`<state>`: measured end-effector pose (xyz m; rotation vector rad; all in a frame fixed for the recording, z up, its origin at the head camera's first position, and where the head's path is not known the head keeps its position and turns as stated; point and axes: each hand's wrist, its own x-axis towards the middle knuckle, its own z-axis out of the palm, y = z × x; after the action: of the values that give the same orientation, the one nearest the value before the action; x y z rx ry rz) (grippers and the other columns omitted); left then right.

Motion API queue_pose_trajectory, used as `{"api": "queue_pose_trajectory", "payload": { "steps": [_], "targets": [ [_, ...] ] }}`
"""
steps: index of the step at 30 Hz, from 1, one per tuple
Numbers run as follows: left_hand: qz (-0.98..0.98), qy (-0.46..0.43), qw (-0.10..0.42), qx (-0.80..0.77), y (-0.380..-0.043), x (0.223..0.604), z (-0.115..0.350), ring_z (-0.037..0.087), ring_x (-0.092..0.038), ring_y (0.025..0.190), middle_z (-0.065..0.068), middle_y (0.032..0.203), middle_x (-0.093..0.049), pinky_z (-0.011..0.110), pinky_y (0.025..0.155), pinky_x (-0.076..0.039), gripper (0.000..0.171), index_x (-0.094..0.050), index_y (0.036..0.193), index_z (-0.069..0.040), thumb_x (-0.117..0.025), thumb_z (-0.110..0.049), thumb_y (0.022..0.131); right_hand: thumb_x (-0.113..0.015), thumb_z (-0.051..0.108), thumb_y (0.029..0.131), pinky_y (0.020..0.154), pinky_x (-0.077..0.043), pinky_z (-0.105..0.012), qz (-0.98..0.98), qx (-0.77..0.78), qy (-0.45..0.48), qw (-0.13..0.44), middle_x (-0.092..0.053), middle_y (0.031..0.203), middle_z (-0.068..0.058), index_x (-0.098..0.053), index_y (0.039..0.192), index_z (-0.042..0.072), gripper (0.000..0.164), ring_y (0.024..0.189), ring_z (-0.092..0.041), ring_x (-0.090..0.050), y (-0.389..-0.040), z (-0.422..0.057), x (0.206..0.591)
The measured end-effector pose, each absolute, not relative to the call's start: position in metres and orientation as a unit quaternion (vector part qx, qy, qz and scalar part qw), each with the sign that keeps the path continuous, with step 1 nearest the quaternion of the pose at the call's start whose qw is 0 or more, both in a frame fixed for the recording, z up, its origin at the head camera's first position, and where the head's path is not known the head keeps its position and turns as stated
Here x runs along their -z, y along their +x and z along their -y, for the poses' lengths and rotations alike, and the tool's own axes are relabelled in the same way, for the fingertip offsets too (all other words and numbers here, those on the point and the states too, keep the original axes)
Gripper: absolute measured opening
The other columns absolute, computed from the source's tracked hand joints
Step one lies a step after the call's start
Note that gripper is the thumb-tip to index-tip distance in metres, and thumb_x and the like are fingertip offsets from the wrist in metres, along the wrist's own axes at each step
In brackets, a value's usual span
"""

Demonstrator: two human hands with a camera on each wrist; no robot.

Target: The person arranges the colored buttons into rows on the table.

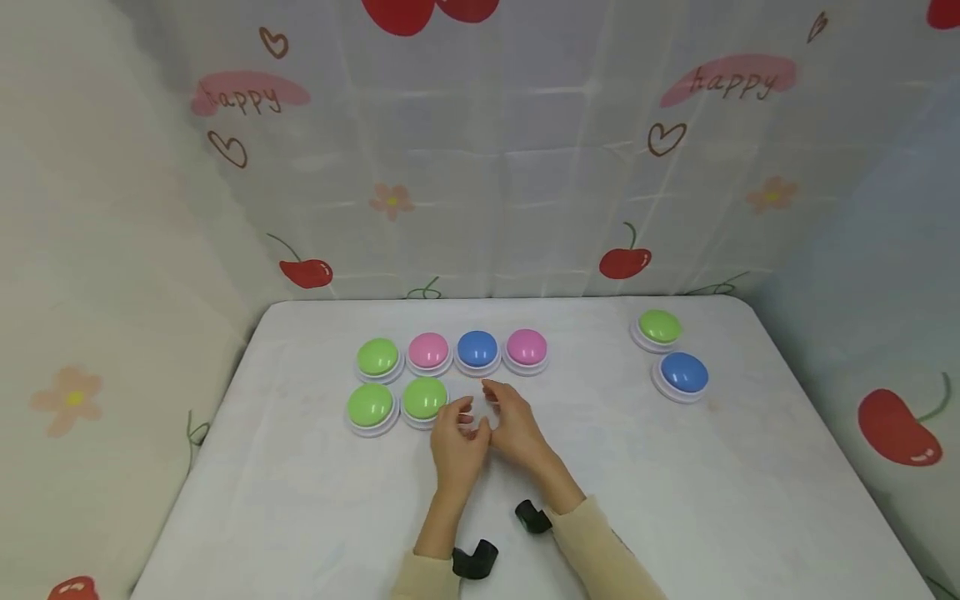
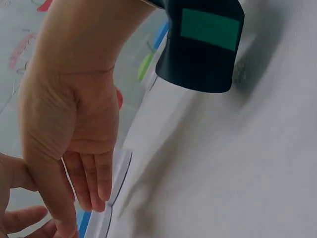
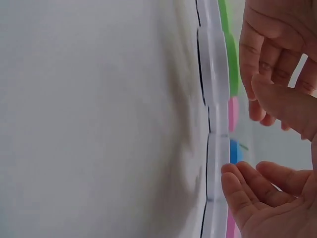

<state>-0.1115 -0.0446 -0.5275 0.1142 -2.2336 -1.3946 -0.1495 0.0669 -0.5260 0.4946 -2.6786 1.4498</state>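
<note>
My left hand (image 1: 459, 437) hovers over the front of a cluster of round push buttons, its fingers loosely bent and holding nothing. It overlaps the right side of a green button (image 1: 424, 397) in the head view. Close beside it is my right hand (image 1: 517, 421), also holding nothing, its fingertips just in front of a blue button (image 1: 477, 348). The thumbs come close together between the hands. In the left wrist view the right hand (image 2: 74, 119) hangs fingers-down; in the right wrist view the left hand (image 3: 272, 54) is above the right fingers (image 3: 242, 193).
The back row also has a green button (image 1: 377, 357) and pink buttons (image 1: 428, 351) on white bases. Another green button (image 1: 370, 405) stands front left. Apart at the right are a green button (image 1: 660, 326) and a blue button (image 1: 684, 372). A printed curtain (image 1: 495, 167) hangs behind the white table (image 1: 300, 500).
</note>
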Motion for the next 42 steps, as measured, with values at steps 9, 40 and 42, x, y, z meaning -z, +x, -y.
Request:
{"api": "queue_pose_trajectory", "payload": {
  "steps": [9,40,42],
  "targets": [
    [0.843,-0.063,0.116,0.521,-0.116,0.524,-0.006,0.030,-0.062,0.098,0.019,0.115,-0.062,0.030,0.076,-0.057,0.053,-0.057,0.126,0.001,-0.075,-0.015,0.079,-0.084,0.000,0.070,0.100,-0.050,-0.047,0.861,-0.502,0.006,0.083,-0.060,0.126,-0.025,-0.051,0.133,-0.007,0.071,0.116,-0.038,-0.059,-0.142,-0.180,0.517],
    [0.824,-0.129,-0.010,0.551,-0.118,0.544,-0.064,0.023,-0.060,0.102,0.013,0.117,-0.063,0.022,0.085,-0.054,0.050,-0.057,0.130,-0.001,-0.072,-0.013,0.084,-0.078,0.026,0.080,0.112,-0.028,-0.066,0.902,-0.394,-0.176,-0.017,-0.027,0.147,-0.040,-0.021,0.148,-0.012,0.097,0.136,-0.055,-0.029,-0.179,-0.344,0.531],
    [0.823,-0.126,0.015,0.554,-0.117,0.544,-0.062,0.023,-0.062,0.100,0.013,0.115,-0.064,0.022,0.084,-0.055,0.046,-0.059,0.126,0.001,-0.072,-0.010,0.084,-0.078,0.029,0.081,0.111,-0.029,-0.066,0.900,-0.394,-0.186,-0.016,-0.028,0.148,-0.038,-0.021,0.149,-0.010,0.098,0.136,-0.054,-0.030,-0.175,-0.339,0.528]
  ]
}}
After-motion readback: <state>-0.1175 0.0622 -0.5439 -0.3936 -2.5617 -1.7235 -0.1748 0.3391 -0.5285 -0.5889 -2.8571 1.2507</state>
